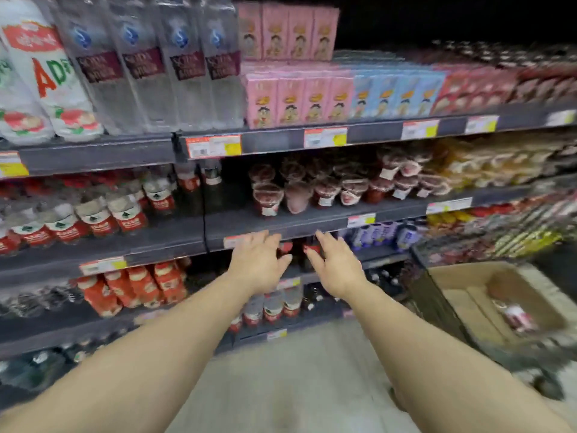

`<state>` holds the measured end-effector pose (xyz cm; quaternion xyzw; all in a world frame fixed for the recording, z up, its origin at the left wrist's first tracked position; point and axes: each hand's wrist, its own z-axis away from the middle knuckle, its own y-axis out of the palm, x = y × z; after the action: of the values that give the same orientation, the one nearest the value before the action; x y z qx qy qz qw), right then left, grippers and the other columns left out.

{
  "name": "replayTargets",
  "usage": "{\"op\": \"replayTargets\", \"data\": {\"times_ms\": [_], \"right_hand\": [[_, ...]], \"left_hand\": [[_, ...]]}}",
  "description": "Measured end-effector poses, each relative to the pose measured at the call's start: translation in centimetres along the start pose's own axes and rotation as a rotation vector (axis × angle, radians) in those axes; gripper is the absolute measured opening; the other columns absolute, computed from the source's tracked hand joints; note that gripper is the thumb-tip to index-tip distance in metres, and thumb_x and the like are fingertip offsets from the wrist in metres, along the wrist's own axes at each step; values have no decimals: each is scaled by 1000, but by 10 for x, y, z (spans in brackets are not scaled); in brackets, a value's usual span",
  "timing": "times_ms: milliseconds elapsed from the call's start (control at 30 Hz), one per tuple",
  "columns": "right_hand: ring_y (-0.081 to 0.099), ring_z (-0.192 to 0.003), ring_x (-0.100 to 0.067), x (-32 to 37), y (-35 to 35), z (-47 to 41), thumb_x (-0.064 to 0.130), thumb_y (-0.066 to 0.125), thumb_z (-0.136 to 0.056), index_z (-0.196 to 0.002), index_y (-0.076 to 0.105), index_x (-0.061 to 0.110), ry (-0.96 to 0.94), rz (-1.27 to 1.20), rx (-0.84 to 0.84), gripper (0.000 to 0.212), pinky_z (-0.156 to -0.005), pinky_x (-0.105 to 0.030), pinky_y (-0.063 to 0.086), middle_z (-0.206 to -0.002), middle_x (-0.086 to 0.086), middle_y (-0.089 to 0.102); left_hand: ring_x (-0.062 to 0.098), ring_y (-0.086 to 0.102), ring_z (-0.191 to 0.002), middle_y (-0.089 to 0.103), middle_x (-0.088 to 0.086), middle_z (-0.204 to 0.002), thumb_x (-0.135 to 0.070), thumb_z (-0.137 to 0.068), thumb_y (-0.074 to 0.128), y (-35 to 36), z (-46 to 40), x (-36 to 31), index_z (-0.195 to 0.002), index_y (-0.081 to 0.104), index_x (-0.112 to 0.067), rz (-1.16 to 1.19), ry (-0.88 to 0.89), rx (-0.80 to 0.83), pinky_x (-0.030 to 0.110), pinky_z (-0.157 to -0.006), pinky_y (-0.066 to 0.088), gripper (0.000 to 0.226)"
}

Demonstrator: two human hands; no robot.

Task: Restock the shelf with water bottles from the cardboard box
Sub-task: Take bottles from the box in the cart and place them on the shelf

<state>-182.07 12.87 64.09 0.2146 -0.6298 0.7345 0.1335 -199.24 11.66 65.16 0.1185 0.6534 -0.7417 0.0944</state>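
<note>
Both my arms stretch toward the dark shelf [312, 225]. My left hand [259, 264] and my right hand [337, 267] hover with fingers spread on either side of two dark bottles with red labels [285, 248] standing on the shelf below the cup row. Neither hand grips anything. The cardboard box [462, 295] sits in a trolley at the right, with one red-labelled bottle [516, 317] lying inside. The picture is blurred by motion.
Red-labelled water bottles [93, 217] fill the shelf to the left. Tall soda water bottles [162, 64] and pink cartons [299, 98] stand on the top shelf. Dessert cups [327, 189] sit above my hands. Pale floor [296, 379] lies below.
</note>
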Motion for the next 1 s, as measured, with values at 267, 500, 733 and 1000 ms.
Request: {"op": "replayTargets", "data": {"times_ms": [267, 500, 733, 1000], "right_hand": [[14, -148, -28, -242, -139, 154, 52, 34, -98, -153, 21, 27, 360, 109, -169, 61, -116, -40, 22, -160, -1, 21], [17, -147, -27, -366, -185, 174, 53, 39, -96, -152, 23, 26, 520, 38, -263, 64, -118, -42, 21, -160, 0, 23], [38, -136, -27, -484, -224, 129, 39, 51, -96, -148, 30, 25, 667, -71, -304, 58, -110, -43, 36, -148, -4, 43], [43, -134, -27, -575, -257, 44, 35, 56, -94, -149, 29, 24, 712, -79, -185, 62, -109, -41, 38, -148, -3, 44]], "left_hand": [[29, 23, -146, 28, 7, -159, -54, -97, 35, 80, 29, -290, -151, 29, -21, -90, 402, 38, 42, -118, 21, 63], [31, 16, -147, 24, 7, -160, -56, -96, 34, 136, 2, -429, -150, 28, -24, -163, 543, 120, 49, -120, 15, 63], [30, 12, -148, 19, 7, -161, -54, -98, 33, 190, -95, -503, -151, 25, -24, -152, 546, 232, 49, -121, 11, 62], [31, 17, -147, 22, 9, -160, -56, -96, 35, 228, -201, -566, -150, 26, -23, -172, 494, 319, 48, -120, 15, 64]]}}
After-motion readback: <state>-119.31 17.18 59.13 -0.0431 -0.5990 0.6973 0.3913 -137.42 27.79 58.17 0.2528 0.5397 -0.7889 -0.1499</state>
